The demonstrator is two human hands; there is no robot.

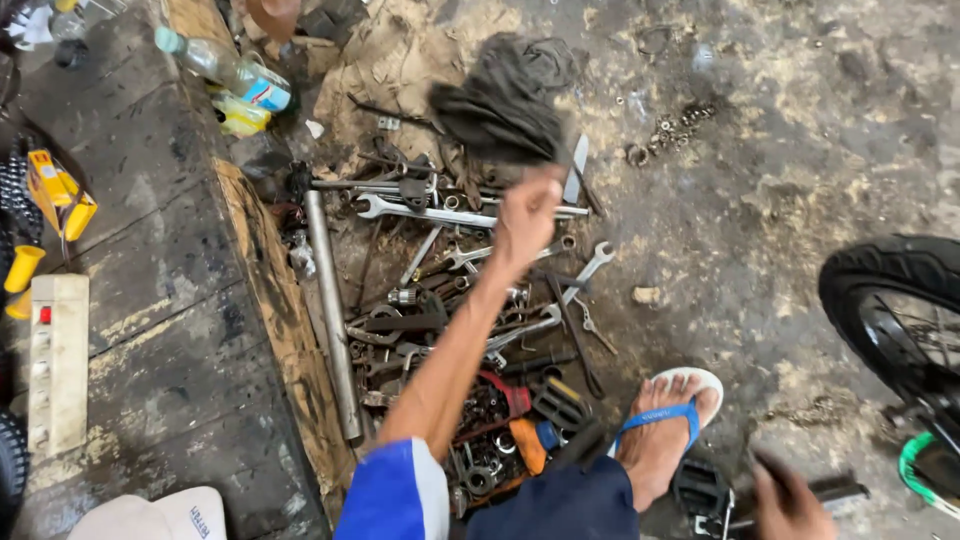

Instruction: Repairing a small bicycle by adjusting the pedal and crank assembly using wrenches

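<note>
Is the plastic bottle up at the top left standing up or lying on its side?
Lying on its side. The plastic bottle rests lengthwise on the dark platform, its cap pointing to the upper left.

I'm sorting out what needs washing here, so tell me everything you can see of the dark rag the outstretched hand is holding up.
The dark grey, grimy cloth rag looks like soft, crumpled fabric, bunched into folds and blurred, with loose ends hanging to the left. The left hand grips its lower edge, holding it up over the pile of metal spanners lying on the dirty concrete floor. Nothing else visibly touches it; its further side is hidden.
</note>
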